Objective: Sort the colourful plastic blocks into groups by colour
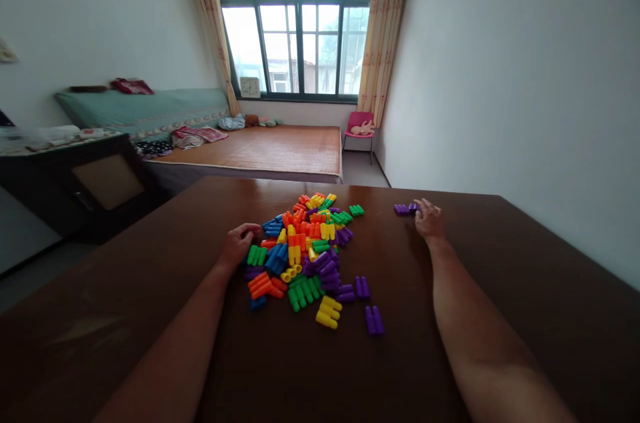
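A heap of bullet-shaped plastic building blocks (305, 229) in orange, yellow, green, blue and purple lies on the brown table. My left hand (239, 244) rests at the heap's left edge, near blue blocks (273, 225) and a green block (257, 255). Its fingers are loosely bent and slightly apart, and no block shows in it. Off to the right, my right hand (430, 219) has its fingertips on a purple block (414, 208), partly hidden by them. Another purple block (401, 209) lies just left of that one.
Nearer me lie loose purple blocks (374, 320) and a yellow block (329, 312). A green block (357, 210) sits right of the heap. Past the table (465, 209) stand a bed (280, 149), a pink chair (361, 123) and a dark cabinet (65, 176).
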Demonstrator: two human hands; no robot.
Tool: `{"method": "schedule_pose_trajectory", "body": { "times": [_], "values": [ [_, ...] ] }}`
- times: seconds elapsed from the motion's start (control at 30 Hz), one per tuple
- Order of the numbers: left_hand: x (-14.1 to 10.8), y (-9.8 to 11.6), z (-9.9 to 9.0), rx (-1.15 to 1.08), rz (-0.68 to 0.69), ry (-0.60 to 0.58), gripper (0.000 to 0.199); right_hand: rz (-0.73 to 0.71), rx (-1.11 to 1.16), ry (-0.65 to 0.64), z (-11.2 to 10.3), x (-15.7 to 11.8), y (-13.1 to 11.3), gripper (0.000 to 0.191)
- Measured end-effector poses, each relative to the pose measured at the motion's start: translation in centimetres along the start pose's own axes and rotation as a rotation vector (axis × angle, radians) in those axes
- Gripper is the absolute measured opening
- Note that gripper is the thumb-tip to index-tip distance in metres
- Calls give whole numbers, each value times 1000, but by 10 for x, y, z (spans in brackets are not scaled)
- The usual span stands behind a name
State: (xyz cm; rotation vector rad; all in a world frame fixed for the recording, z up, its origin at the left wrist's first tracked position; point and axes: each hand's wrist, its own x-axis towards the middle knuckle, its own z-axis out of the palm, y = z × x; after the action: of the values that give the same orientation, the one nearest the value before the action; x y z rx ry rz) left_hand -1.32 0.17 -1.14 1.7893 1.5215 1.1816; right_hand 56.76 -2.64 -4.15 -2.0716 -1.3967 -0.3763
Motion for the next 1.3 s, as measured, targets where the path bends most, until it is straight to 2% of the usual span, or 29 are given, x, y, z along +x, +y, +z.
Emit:
{"method": "schedule_pose_trajectory", "body": {
  "times": [0.2,0.33,0.57,0.67,0.87,1.13,1.3],
  "values": [
    [-1,-1,0,13,-6,5,33,-60,94,-105,11,0,4,35],
    [-1,-2,0,13,-15,7,33,-35,136,-88,8,-1,5,28],
    [-1,-1,1,20,-4,0,33,-23,69,-31,1,-2,2,44],
    [-1,-1,0,27,8,-5,34,-70,39,-75,1,-3,0,42],
    [1,-6,1,29,9,1,34,-36,108,-110,0,-3,-1,34],
    [1,-4,0,10,-1,10,33,-125,16,-131,-3,-2,-11,40],
    [0,-2,0,7,1,13,32,-146,-33,-250,-10,-7,-25,40]
  ]
}}
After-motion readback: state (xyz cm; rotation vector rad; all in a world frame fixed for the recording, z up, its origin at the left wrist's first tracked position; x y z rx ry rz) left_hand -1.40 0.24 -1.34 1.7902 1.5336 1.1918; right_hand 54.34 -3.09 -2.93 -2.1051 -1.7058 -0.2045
